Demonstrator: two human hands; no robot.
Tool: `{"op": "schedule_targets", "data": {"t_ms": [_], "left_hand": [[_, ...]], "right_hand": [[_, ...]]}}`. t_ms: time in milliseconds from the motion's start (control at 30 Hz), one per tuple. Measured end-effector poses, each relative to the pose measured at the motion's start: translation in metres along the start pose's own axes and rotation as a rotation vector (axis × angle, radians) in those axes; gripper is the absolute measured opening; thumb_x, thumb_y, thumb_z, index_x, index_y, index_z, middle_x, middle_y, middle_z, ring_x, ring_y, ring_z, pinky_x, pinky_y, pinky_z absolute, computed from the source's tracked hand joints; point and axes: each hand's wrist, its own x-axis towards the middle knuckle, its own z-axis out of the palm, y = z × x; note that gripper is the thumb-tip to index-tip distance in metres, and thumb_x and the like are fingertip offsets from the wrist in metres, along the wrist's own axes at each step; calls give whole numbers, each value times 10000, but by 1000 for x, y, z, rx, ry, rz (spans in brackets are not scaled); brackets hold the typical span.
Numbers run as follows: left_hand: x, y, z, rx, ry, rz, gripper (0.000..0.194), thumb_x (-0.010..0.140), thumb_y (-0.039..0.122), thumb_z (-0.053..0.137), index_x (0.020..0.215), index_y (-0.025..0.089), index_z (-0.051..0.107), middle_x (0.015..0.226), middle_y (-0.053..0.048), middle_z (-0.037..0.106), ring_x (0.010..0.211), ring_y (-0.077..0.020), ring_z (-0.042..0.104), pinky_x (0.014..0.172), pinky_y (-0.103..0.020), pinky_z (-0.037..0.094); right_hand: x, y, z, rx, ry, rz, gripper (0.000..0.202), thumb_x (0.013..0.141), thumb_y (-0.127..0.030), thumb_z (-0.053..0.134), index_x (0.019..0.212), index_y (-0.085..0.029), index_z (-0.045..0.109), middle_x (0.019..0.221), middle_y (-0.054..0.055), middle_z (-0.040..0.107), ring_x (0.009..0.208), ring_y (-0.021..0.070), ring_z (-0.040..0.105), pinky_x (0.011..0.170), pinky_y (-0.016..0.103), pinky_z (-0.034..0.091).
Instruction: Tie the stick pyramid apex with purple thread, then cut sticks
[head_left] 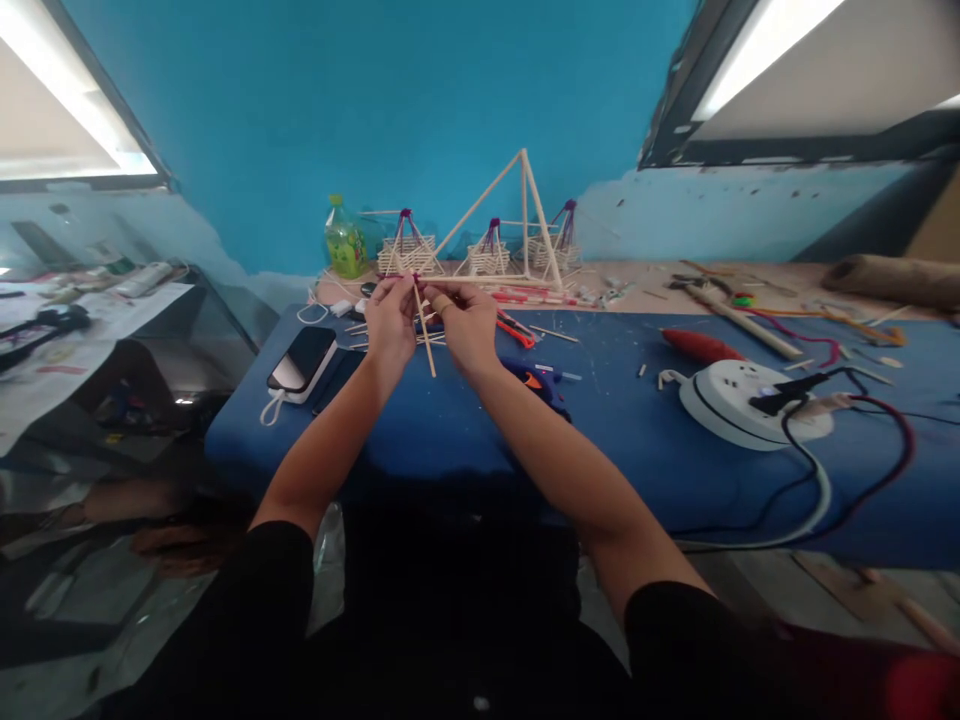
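Thin wooden sticks meet at a joint bound with purple yarn, held above the blue table. My left hand pinches them close to this joint. From the other side, the fingers of my right hand close on the sticks just right of the joint. One stick slants down between the hands toward me; another runs off to the right above my right hand. My fingers partly hide the joint, so how the yarn is wound cannot be seen.
Against the wall stand a large stick pyramid, small stick structures with purple tops and a green bottle. A phone, glue gun, red cutter and white power strip with cables lie on the table.
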Motion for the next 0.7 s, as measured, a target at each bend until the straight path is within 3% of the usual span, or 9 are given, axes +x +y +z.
{"op": "schedule_targets", "data": {"t_ms": [267,333,400,500,700], "left_hand": [[-4,-1,4,124,-27,-54,239,960,249,738,785,217,579,891,-16,786,1014,-155,806,973,-307,617],[-7,-2,6,86,-11,-89,218,946,202,738,788,212,589,894,-16,784,1013,-158,804,978,-316,622],[-12,-2,8,52,-20,-134,191,932,176,743,804,207,604,910,-18,792,1030,-172,810,970,-330,633],[-22,2,12,76,-33,-176,181,912,187,772,828,204,613,887,-17,796,954,-177,817,860,-314,648],[-23,12,9,336,-145,-127,104,828,178,835,838,187,732,810,-2,785,746,-144,767,620,-235,588]], "right_hand": [[11,8,-22,-263,-38,-108,119,976,-296,717,1027,-216,788,915,55,783,775,181,709,704,384,640],[15,7,-31,-308,-20,-196,69,939,-247,735,970,-238,796,957,64,789,831,205,720,787,426,641],[18,7,-41,-434,-7,-434,93,919,-216,725,916,-266,802,971,73,798,936,249,746,881,465,634],[23,5,-54,-542,-49,-663,140,962,-245,697,894,-288,812,952,66,808,971,261,755,910,465,620],[31,1,-73,-624,-177,-667,176,989,-247,669,933,-296,828,998,60,811,989,265,744,933,470,604]]}}
